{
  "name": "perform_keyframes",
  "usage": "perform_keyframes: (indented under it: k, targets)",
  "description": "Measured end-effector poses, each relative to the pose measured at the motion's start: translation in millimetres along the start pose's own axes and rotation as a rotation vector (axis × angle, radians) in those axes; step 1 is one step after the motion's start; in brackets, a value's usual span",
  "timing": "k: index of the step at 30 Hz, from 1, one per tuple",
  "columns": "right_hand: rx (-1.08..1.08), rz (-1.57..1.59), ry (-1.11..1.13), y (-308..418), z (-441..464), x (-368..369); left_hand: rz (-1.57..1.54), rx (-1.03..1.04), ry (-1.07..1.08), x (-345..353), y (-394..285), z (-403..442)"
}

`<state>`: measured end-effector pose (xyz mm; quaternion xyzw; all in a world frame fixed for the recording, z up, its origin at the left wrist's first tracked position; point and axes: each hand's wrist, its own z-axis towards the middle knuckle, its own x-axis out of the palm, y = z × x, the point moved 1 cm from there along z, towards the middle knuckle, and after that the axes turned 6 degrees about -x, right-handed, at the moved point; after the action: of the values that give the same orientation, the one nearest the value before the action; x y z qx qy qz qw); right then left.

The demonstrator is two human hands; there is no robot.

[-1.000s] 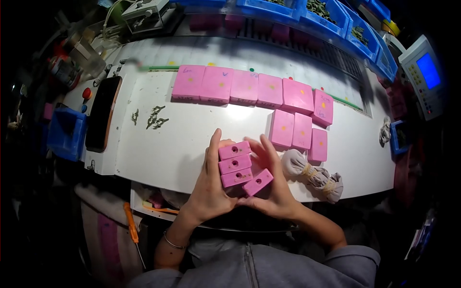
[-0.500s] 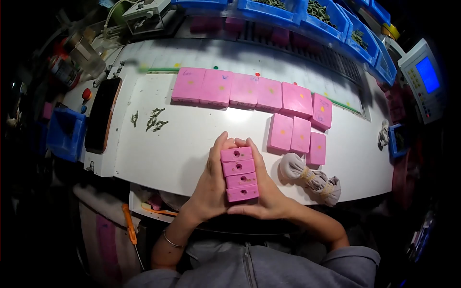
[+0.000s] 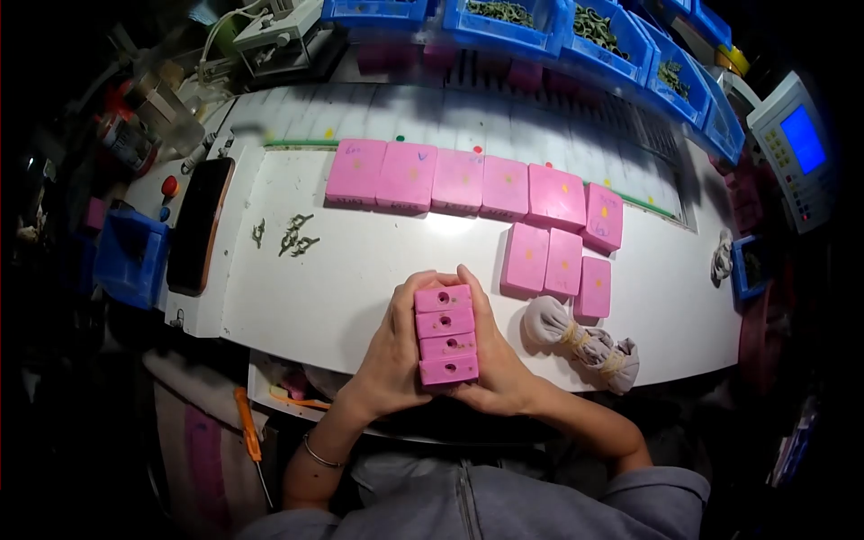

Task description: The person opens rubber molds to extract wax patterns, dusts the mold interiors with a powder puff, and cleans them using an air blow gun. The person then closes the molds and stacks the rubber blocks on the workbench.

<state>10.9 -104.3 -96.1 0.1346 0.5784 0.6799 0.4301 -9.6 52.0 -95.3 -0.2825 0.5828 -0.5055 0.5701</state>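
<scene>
Between my palms I hold a stack of pink rubber mold blocks (image 3: 445, 322), each with a round hole in the side that faces me. My left hand (image 3: 394, 351) presses against the stack's left side, fingers curled round its far end. On the right side my right hand (image 3: 493, 360) wraps it in the same way, thumb low near the base. Beyond the hands, a row of larger pink mold blocks (image 3: 457, 182) lies across the white table (image 3: 342, 252). Three smaller pink blocks (image 3: 564, 261) lie in front of the row's right end.
A tied cloth pouch (image 3: 580, 344) lies right of my hands. Small greenish pieces (image 3: 295, 236) are scattered at left, near a phone (image 3: 200, 227). Blue bins (image 3: 612, 40) stand along the back. A device with a blue screen (image 3: 801, 139) is at right. An orange screwdriver (image 3: 247, 423) hangs lower left.
The view has shifted slightly, so the table things sit a little lower. Both hands still clasp the stack; my right thumb has drawn in under its near end.
</scene>
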Motion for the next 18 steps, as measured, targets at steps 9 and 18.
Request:
perform_keyframes:
  k: [9,18]
  targets:
    - [0.017,-0.446,0.378,56,30,-52,0.215,0.081,-0.151,-7,6,-1]
    - [-0.241,-0.652,0.119,-34,194,-97,0.204,-0.018,-0.206,-13,6,-2]
